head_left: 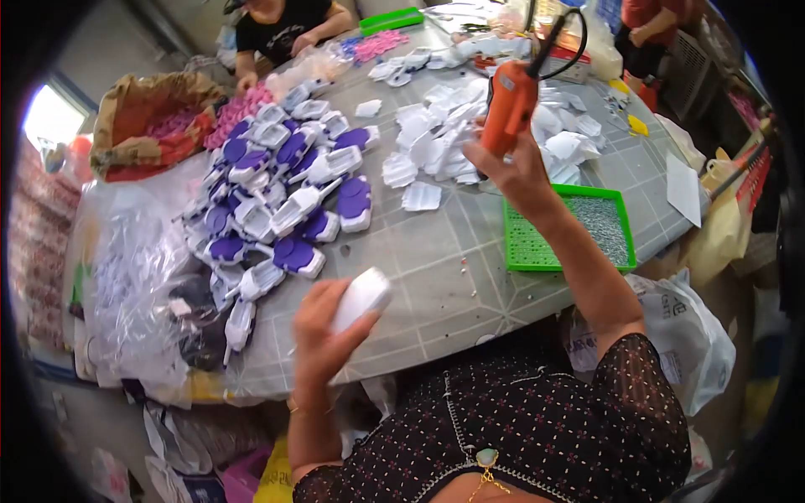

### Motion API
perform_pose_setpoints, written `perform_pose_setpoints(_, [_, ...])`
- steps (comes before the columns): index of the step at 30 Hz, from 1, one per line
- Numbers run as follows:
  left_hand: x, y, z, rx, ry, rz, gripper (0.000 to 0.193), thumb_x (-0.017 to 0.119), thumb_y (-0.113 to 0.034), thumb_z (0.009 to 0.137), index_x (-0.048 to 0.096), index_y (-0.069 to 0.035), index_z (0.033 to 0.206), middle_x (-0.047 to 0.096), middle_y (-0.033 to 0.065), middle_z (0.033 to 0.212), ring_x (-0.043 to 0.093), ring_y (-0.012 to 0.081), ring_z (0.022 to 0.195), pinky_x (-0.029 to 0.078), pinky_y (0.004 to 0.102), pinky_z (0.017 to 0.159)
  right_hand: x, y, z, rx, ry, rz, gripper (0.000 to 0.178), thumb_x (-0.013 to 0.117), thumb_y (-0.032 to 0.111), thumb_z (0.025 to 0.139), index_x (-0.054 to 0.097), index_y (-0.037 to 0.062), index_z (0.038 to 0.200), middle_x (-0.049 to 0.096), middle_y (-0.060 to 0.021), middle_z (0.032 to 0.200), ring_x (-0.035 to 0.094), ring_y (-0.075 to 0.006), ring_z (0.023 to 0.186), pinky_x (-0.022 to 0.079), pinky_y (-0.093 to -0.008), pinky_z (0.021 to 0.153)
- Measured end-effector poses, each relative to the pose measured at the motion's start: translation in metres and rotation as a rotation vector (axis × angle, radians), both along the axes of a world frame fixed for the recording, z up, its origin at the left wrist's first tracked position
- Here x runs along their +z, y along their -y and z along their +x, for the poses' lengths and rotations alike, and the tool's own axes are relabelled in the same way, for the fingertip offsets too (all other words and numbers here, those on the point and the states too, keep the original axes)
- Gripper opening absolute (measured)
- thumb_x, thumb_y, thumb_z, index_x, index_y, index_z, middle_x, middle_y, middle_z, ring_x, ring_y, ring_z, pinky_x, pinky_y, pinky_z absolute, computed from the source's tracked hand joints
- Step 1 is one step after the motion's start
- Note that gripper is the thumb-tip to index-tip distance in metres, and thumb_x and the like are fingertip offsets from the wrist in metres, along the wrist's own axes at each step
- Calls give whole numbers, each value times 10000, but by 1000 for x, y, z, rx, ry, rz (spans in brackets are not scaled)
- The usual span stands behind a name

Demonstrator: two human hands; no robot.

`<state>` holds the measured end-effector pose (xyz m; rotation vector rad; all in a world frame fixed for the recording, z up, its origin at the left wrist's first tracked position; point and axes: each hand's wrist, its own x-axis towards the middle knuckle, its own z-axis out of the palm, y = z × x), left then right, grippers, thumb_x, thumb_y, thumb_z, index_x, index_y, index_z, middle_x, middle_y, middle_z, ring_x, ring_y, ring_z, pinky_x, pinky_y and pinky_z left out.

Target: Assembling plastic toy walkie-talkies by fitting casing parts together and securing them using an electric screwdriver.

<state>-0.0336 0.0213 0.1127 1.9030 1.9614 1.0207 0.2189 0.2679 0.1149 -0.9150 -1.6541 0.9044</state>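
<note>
My left hand (317, 334) is closed around a white plastic housing (366, 298), held above the near edge of the table; motion blurs it a little. Up and to the right, my right hand (524, 174) grips an orange electric screwdriver (509, 107) with a black cord at its top. Its lower end is hidden by my hand. Under my right forearm lies a green tray (537, 269) holding many small metal screws. White and purple plastic assemblies (353, 199) are heaped to the left, beyond my left hand. Loose white plastic shells (421, 198) are piled beyond my right hand.
At the far left stands a brown sack (126, 105) beside pink parts (239, 113). Clear plastic bags (134, 277) cover the table's left edge. Across the table a person in black (281, 33) handles pink pieces. Another person (650, 33) stands at the far right.
</note>
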Motion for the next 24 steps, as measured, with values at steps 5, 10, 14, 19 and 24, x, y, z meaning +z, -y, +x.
perform_pose_setpoints(5, [-26, 178, -61, 316, 1029, -329, 608, 730, -310, 853, 652, 126, 1269, 737, 169, 1147, 716, 190, 973, 557, 293, 859, -42, 34, 3, -72, 304, 487, 669, 757, 79, 826, 493, -12, 1434, 559, -255, 1409, 537, -378, 1345, 396, -453, 1148])
perform_pose_setpoints(10, [-226, 313, -77, 950, 1803, -129, 434, 693, -273, 938, 665, 1, 1274, 750, 132, 1127, 743, 277, 942, 609, 410, 863, -66, 38, -54, 280, 581, 408, 481, 733, 152, 843, 615, 60, 1300, 619, -157, 1354, 621, -351, 1211, 480, -438, 1034])
perform_pose_setpoints(14, [-270, 295, -44, 656, 1163, -71, 363, 656, -249, 969, 671, -41, 1265, 731, 134, 1195, 726, 290, 1029, 601, 419, 873, -91, -23, -124, 314, 614, 128, 509, 706, 273, 885, 600, 64, 1336, 646, -168, 1295, 646, -324, 1175, 507, -412, 985])
perform_pose_setpoints(19, [-362, 305, -99, 678, 690, -402, 343, 626, -229, 971, 693, -45, 1253, 725, 125, 1134, 689, 223, 1005, 564, 372, 862, -64, -7, -216, 292, 910, 92, 741, 749, 390, 817, 507, 75, 1443, 584, -240, 1359, 602, -404, 1250, 491, -485, 1029])
perform_pose_setpoints(24, [-280, 280, -90, 379, 191, -686, 354, 692, -263, 960, 720, -18, 1215, 726, 95, 1045, 672, 153, 876, 529, 328, 817, -65, -7, -211, 430, 1119, 104, 860, 824, 460, 740, 481, 28, 1400, 481, -274, 1433, 543, -474, 1295, 436, -563, 1091])
